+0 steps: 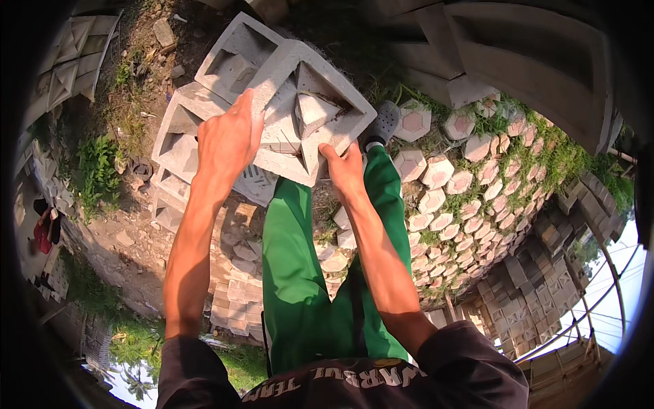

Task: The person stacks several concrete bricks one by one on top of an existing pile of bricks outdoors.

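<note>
A grey concrete breeze block (272,140), square with a raised pattern inside its frame, is tilted in front of me between both hands. My left hand (228,136) grips its left edge, the fingers reaching round behind where I cannot see them. At the lower right edge my right hand (343,167) holds the same block, thumb on the near face and fingers folded at the rim. Behind and to the left, similar concrete blocks (178,140) are stacked, one (240,58) directly behind the held block's upper left side.
Hexagonal pavers (436,172) with grass between them cover the ground at right. More patterned blocks (521,293) are piled far right, with large curved concrete pieces (531,61) at upper right. Left lies dirt with a green plant (99,170). My shoe (385,121) stands beside the held block.
</note>
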Demonstrator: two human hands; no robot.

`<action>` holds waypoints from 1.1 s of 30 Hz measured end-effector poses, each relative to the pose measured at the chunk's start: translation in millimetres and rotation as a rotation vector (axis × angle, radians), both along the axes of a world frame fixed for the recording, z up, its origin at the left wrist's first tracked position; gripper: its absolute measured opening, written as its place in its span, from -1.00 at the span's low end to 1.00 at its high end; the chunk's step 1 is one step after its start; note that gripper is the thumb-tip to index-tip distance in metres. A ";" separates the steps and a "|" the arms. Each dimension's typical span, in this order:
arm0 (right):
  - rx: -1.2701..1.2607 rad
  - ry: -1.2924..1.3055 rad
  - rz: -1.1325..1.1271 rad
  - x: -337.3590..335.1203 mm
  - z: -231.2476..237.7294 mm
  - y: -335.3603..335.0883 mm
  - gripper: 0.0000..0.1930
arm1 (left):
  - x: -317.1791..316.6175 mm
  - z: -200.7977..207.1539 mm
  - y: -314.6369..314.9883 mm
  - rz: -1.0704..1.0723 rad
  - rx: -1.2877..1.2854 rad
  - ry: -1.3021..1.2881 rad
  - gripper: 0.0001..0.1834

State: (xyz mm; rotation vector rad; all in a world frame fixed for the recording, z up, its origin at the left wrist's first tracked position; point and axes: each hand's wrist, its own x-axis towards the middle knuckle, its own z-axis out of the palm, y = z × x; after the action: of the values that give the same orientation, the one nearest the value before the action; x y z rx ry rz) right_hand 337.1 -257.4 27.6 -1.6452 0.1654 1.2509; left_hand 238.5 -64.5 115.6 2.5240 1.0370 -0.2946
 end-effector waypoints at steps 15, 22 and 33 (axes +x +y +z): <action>-0.441 -0.139 0.222 3.8 -293.5 -188.4 -0.53 | -2.5 -322.1 -147.4 0.128 -0.448 0.269 -0.59; -0.310 -0.268 0.351 21.7 -431.5 -115.0 -0.47 | 6.4 -406.7 -122.2 0.515 -0.253 0.230 -0.44; -0.124 -0.264 0.222 -40.6 -438.0 -34.4 -0.36 | -61.4 -520.9 -156.7 1.358 -0.543 -0.443 -0.11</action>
State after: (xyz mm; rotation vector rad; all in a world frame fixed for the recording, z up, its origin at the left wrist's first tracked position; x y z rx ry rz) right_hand 296.5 -291.8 -410.4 -1.9605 -0.1069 1.1907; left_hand 177.0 -221.2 -405.3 0.9559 1.8273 0.3259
